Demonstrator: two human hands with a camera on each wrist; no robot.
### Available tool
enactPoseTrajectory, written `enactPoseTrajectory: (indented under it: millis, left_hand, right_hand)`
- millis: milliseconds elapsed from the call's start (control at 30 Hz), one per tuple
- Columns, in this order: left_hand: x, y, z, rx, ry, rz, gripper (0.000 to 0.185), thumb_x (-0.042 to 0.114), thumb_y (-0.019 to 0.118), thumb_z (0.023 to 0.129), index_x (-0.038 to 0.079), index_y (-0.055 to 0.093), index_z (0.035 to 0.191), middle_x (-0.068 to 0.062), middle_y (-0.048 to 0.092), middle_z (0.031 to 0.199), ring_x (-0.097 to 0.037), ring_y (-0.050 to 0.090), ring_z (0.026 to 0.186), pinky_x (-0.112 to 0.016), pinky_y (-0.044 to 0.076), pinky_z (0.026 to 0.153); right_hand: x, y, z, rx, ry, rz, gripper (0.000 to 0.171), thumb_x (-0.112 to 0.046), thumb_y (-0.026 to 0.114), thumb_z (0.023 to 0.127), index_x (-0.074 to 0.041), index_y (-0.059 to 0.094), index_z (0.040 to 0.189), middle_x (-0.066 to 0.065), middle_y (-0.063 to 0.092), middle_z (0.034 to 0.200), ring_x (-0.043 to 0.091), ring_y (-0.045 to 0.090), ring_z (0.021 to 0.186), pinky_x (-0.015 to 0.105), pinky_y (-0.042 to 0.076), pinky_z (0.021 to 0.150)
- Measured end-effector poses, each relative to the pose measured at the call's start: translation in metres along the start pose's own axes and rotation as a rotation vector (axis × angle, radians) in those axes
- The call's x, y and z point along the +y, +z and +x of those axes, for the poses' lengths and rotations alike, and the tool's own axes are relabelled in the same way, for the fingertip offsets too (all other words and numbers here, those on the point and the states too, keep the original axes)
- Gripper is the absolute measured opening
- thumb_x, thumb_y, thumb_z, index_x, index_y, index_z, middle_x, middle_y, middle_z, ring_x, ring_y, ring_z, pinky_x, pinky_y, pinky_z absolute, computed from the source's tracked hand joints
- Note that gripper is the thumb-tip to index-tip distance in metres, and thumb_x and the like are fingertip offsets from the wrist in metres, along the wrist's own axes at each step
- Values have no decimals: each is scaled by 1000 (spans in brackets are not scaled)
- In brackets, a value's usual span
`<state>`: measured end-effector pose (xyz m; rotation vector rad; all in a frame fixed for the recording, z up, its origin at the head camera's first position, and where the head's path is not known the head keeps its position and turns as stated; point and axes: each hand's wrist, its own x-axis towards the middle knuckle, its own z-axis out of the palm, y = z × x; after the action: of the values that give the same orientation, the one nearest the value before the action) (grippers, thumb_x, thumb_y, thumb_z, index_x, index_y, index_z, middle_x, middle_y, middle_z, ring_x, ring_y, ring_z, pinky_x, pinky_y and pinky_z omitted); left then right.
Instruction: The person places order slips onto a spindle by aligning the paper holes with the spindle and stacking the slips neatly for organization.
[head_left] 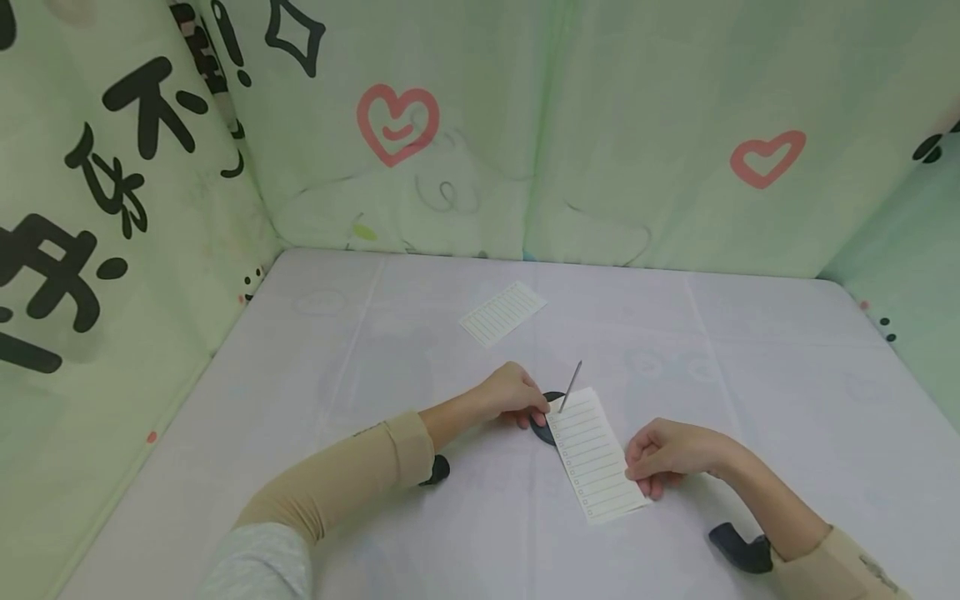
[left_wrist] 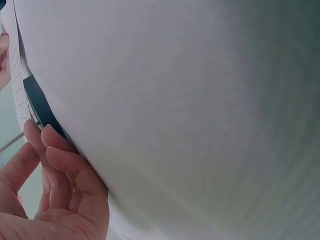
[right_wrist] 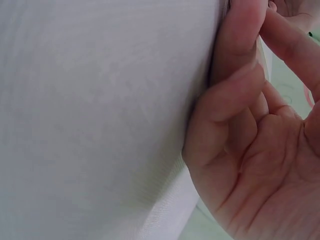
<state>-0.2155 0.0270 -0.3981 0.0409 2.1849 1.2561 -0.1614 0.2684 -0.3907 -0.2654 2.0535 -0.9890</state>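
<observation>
A white lined checklist sheet [head_left: 596, 458] lies slanted over the black round base [head_left: 542, 431] of a bill spike. The thin metal spike [head_left: 572, 385] rises at the sheet's top left part, leaning right in the head view. My left hand [head_left: 516, 395] pinches the sheet's upper left corner, its lower fingers beside the base [left_wrist: 42, 102] in the left wrist view. With thumb and fingers, my right hand [head_left: 675, 450] pinches the sheet's lower right edge. In the right wrist view, the curled fingers [right_wrist: 240, 95] hide most of the paper.
A second lined sheet [head_left: 504, 314] lies flat farther back on the white-covered table [head_left: 405, 333]. Pale green printed curtains [head_left: 480, 125] stand along the back and sides. Black curved pieces [head_left: 738, 550] show at both wrists.
</observation>
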Motion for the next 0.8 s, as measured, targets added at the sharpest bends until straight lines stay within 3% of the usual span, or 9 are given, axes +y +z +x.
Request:
enactPoseTrajectory:
  millis: [300, 533, 700, 800]
  left_hand:
    - [1, -1, -1, -8, -35, 16, 8, 10, 66, 80, 3, 70, 77, -1, 64, 60, -10, 50, 43, -19, 35, 41]
    - [-2, -15, 5, -34, -62, -65, 11, 14, 65, 81, 5, 68, 87, -2, 67, 66, -12, 55, 49, -20, 40, 46]
    - [5, -39, 9, 6, 10, -63, 16, 17, 63, 84, 5, 66, 95, -4, 69, 78, -14, 61, 62, -22, 45, 53]
    - [11, -55, 14, 87, 100, 4, 18, 19, 62, 86, 5, 66, 98, -5, 69, 83, -16, 64, 70, -23, 46, 58]
  right_hand:
    - [-1, 0, -1, -11, -12, 34, 17, -14, 66, 81, -2, 59, 73, 2, 60, 59, 8, 53, 49, 16, 31, 44]
    - [-1, 1, -1, -6, -13, 43, 16, -14, 67, 81, -2, 59, 73, 2, 60, 59, 8, 53, 49, 17, 31, 44]
    - [-2, 1, -1, -6, -23, 46, 16, -12, 66, 82, -1, 59, 73, 2, 59, 59, 8, 53, 49, 17, 30, 44]
    - [-2, 2, -2, -3, -27, 46, 16, -12, 66, 82, 0, 59, 73, 2, 59, 59, 8, 53, 49, 17, 30, 44]
